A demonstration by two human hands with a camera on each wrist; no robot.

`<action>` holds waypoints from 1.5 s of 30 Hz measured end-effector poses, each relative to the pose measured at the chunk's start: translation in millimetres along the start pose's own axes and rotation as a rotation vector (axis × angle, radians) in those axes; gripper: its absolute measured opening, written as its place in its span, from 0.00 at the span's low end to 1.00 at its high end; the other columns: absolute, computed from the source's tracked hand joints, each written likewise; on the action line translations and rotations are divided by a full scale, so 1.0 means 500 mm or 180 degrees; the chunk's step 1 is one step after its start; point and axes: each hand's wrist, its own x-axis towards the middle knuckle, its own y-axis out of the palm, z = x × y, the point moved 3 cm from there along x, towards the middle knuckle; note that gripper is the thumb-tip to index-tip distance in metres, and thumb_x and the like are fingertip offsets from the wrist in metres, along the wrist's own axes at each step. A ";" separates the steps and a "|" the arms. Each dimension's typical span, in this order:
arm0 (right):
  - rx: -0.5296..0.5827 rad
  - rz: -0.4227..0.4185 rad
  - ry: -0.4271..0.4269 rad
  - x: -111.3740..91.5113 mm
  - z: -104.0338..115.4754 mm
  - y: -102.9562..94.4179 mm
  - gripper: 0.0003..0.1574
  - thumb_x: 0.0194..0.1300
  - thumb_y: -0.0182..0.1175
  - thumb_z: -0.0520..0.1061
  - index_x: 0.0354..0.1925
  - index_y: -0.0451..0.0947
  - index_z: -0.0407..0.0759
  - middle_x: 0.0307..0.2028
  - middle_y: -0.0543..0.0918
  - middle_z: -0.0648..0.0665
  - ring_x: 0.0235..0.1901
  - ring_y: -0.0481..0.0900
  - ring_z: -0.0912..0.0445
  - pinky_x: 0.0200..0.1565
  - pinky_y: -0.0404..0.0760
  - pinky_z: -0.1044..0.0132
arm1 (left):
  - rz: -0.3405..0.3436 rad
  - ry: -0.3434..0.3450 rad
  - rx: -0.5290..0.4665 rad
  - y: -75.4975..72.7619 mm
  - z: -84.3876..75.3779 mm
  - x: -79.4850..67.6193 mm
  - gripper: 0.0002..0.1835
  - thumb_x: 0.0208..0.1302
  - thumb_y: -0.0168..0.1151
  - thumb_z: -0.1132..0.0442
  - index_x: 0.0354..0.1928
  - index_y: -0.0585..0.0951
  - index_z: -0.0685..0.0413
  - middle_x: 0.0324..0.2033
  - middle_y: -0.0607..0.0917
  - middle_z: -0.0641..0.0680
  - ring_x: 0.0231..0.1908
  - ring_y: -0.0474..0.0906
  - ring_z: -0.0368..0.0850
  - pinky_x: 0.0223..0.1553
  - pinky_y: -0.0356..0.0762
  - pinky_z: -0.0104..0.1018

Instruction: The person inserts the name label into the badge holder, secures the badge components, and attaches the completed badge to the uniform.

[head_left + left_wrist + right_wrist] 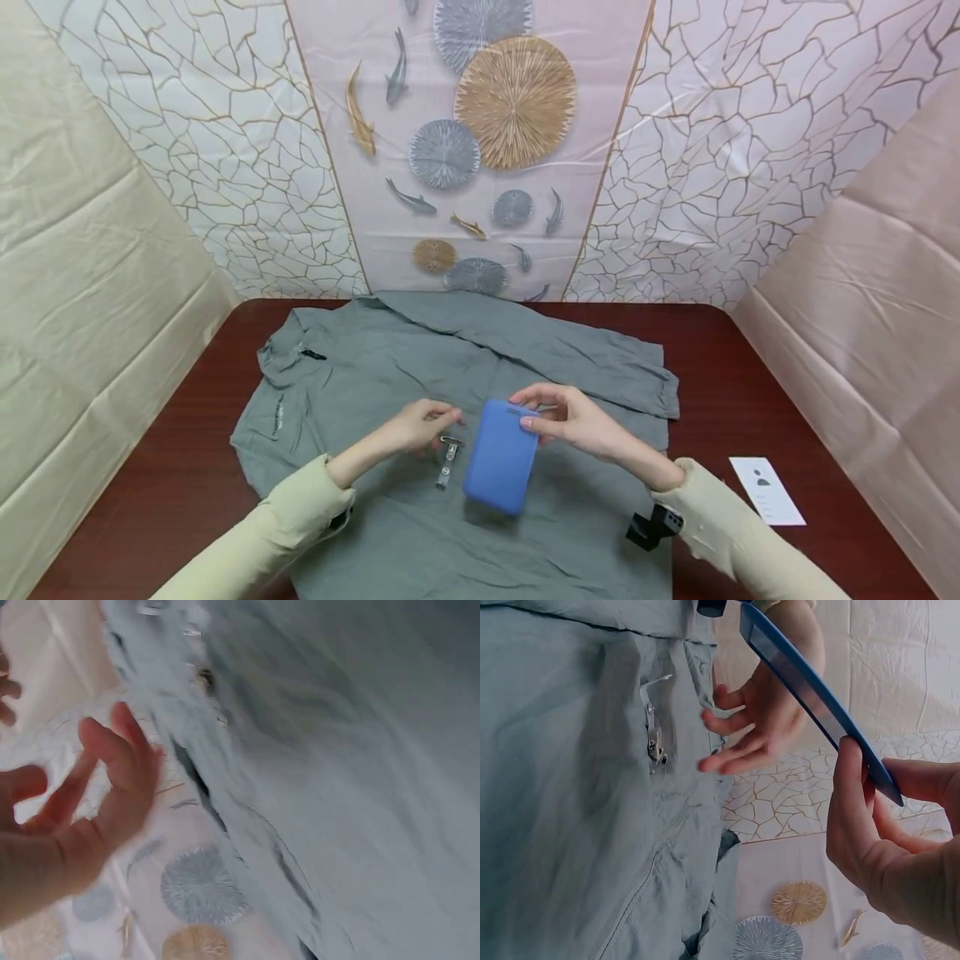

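My right hand [581, 421] pinches the top edge of a blue card holder [498, 458] between thumb and fingers, raised over a grey jacket [390, 367]. In the right wrist view the holder [817, 694] is seen almost edge-on and tilted, with a clear inner face. A badge clip with a clear strap [447, 465] lies on the jacket, just beside my left hand [416, 425]. That hand's fingers are loosely bent, and the right wrist view shows a gap between the left hand [765, 720] and the clip [652, 742].
A white card [767, 491] with a printed person figure lies on the dark red table [720, 375], right of the jacket. Patterned cloth [262, 150] hangs behind the table, and beige cloth walls [97, 333] stand on both sides.
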 end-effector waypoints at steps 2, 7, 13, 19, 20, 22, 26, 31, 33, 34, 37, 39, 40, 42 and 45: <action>0.0096 -0.0020 0.0029 0.000 -0.002 0.000 0.26 0.63 0.55 0.44 0.56 0.66 0.32 0.43 0.74 0.31 0.32 0.80 0.61 0.33 0.82 0.60 | 0.0187 0.0081 -0.0412 0.000 -0.007 -0.007 0.27 0.68 0.39 0.44 0.52 0.76 0.59 0.48 0.79 0.63 0.31 0.81 0.47 0.24 0.77 0.34; 0.0334 -0.0062 0.0040 -0.001 -0.003 0.001 0.28 0.64 0.54 0.42 0.58 0.62 0.29 0.45 0.72 0.30 0.34 0.81 0.60 0.35 0.82 0.57 | 0.0791 0.0199 -0.1364 0.004 -0.033 -0.031 0.34 0.66 0.38 0.39 0.59 0.66 0.61 0.51 0.76 0.65 0.42 0.81 0.50 0.40 0.80 0.42; 0.0402 -0.0118 0.0073 -0.001 -0.003 0.000 0.28 0.65 0.53 0.42 0.59 0.61 0.29 0.47 0.70 0.28 0.35 0.80 0.59 0.36 0.82 0.57 | 0.0933 0.0308 -0.1566 0.003 -0.057 -0.052 0.28 0.62 0.56 0.55 0.60 0.63 0.61 0.50 0.77 0.64 0.42 0.80 0.46 0.42 0.79 0.41; 0.0488 -0.0164 0.0140 0.001 -0.004 0.003 0.28 0.65 0.53 0.42 0.59 0.60 0.29 0.47 0.67 0.31 0.35 0.80 0.58 0.36 0.82 0.59 | 0.0966 0.0237 -0.1735 0.017 -0.060 -0.053 0.29 0.56 0.61 0.68 0.59 0.62 0.63 0.50 0.77 0.65 0.40 0.80 0.47 0.42 0.79 0.47; 0.0510 -0.0167 0.0150 0.001 -0.004 0.003 0.28 0.65 0.53 0.42 0.59 0.60 0.29 0.47 0.67 0.32 0.34 0.80 0.58 0.36 0.82 0.59 | 0.0994 0.0238 -0.1763 0.020 -0.059 -0.052 0.29 0.56 0.60 0.70 0.59 0.62 0.64 0.49 0.77 0.66 0.40 0.80 0.48 0.42 0.78 0.49; 0.0527 -0.0175 0.0172 0.002 -0.006 0.005 0.28 0.65 0.52 0.41 0.59 0.60 0.30 0.46 0.67 0.32 0.34 0.80 0.57 0.36 0.82 0.59 | 0.1041 0.0259 -0.1780 0.025 -0.057 -0.051 0.28 0.56 0.59 0.73 0.58 0.62 0.65 0.48 0.77 0.68 0.39 0.81 0.50 0.42 0.77 0.54; 0.0444 -0.0188 0.0221 0.004 -0.011 0.006 0.28 0.64 0.54 0.42 0.59 0.61 0.31 0.46 0.68 0.31 0.36 0.79 0.55 0.38 0.81 0.53 | 0.1037 0.0257 -0.1759 0.030 -0.053 -0.049 0.26 0.55 0.58 0.75 0.56 0.63 0.66 0.44 0.79 0.68 0.36 0.82 0.52 0.40 0.77 0.56; 0.0137 -0.0094 0.0198 0.006 -0.014 0.009 0.32 0.61 0.58 0.46 0.59 0.61 0.35 0.45 0.71 0.31 0.36 0.78 0.55 0.36 0.81 0.56 | 0.1050 0.0242 -0.1688 0.034 -0.055 -0.047 0.23 0.56 0.58 0.74 0.53 0.65 0.65 0.39 0.82 0.64 0.33 0.82 0.48 0.36 0.80 0.51; 0.0024 -0.0036 0.0162 0.007 -0.013 0.013 0.33 0.59 0.60 0.46 0.59 0.61 0.36 0.44 0.73 0.32 0.34 0.79 0.55 0.35 0.80 0.61 | 0.1066 0.0240 -0.1628 0.036 -0.056 -0.047 0.22 0.56 0.58 0.74 0.53 0.66 0.66 0.38 0.83 0.64 0.32 0.82 0.46 0.36 0.80 0.49; -0.0014 -0.0002 0.0150 0.007 -0.012 0.014 0.33 0.59 0.60 0.45 0.59 0.61 0.37 0.44 0.73 0.32 0.33 0.79 0.55 0.34 0.80 0.63 | 0.1058 0.0228 -0.1591 0.036 -0.057 -0.048 0.22 0.56 0.58 0.73 0.53 0.66 0.65 0.37 0.83 0.64 0.32 0.82 0.45 0.35 0.80 0.48; -0.0044 0.0104 0.0147 0.009 -0.011 0.020 0.35 0.57 0.62 0.45 0.59 0.60 0.38 0.45 0.75 0.32 0.34 0.80 0.54 0.35 0.79 0.64 | 0.1022 0.0182 -0.1512 0.037 -0.058 -0.048 0.22 0.56 0.58 0.73 0.54 0.66 0.65 0.38 0.83 0.65 0.32 0.82 0.45 0.36 0.81 0.47; -0.0071 0.0149 0.0159 0.010 -0.011 0.023 0.35 0.57 0.62 0.45 0.59 0.60 0.38 0.45 0.76 0.31 0.35 0.80 0.53 0.36 0.79 0.64 | 0.1015 0.0148 -0.1499 0.039 -0.060 -0.048 0.22 0.57 0.58 0.73 0.54 0.66 0.65 0.39 0.82 0.66 0.32 0.82 0.45 0.35 0.81 0.46; -0.0097 0.0164 0.0150 0.010 -0.011 0.023 0.34 0.57 0.62 0.45 0.59 0.61 0.38 0.45 0.77 0.31 0.35 0.80 0.53 0.36 0.79 0.64 | 0.1007 0.0138 -0.1494 0.039 -0.060 -0.048 0.22 0.57 0.57 0.73 0.54 0.66 0.66 0.39 0.82 0.66 0.32 0.82 0.46 0.35 0.81 0.46; -0.0154 0.0166 0.0134 0.011 -0.010 0.024 0.33 0.57 0.62 0.45 0.58 0.62 0.38 0.45 0.77 0.32 0.36 0.80 0.53 0.35 0.79 0.64 | 0.1008 0.0129 -0.1504 0.040 -0.061 -0.049 0.22 0.57 0.57 0.74 0.54 0.66 0.66 0.39 0.82 0.67 0.32 0.82 0.46 0.35 0.81 0.47; -0.0202 0.0131 0.0145 0.010 -0.010 0.024 0.32 0.56 0.63 0.45 0.56 0.65 0.38 0.43 0.78 0.32 0.35 0.80 0.53 0.34 0.80 0.65 | 0.1020 0.0113 -0.1509 0.041 -0.062 -0.050 0.21 0.57 0.57 0.74 0.54 0.66 0.67 0.39 0.82 0.67 0.32 0.82 0.47 0.34 0.80 0.47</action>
